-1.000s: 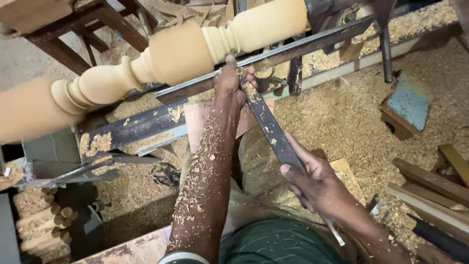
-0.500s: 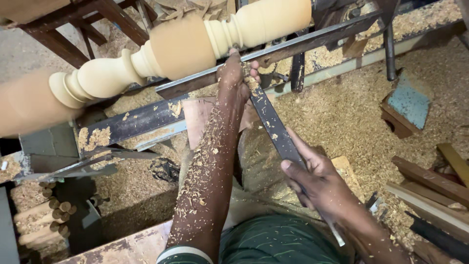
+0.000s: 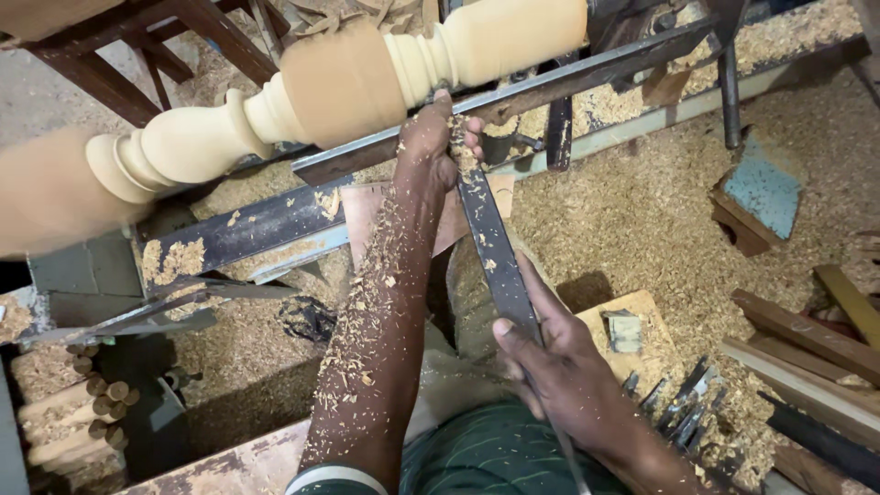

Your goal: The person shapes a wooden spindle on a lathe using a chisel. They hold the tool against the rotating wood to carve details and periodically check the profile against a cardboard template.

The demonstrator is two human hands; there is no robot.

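Chisel (image 3: 495, 247) tip behind left hand (image 3: 431, 142)

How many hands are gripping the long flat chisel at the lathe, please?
2. The left hand clamps the long flat chisel near its tip against the metal tool rest, beside the turned wooden spindle. The right hand grips it lower down, toward the handle.

Smooth pale wood spindle (image 3: 348, 101), dull dark metal chisel (image 3: 495, 247), rough rusty steel rest (image 3: 568, 78), loose sawdust (image 3: 642, 211).

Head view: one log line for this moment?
left hand: pins chisel on tool rest | right hand: grips chisel's lower end | tip at turned wooden spindle | sawdust below
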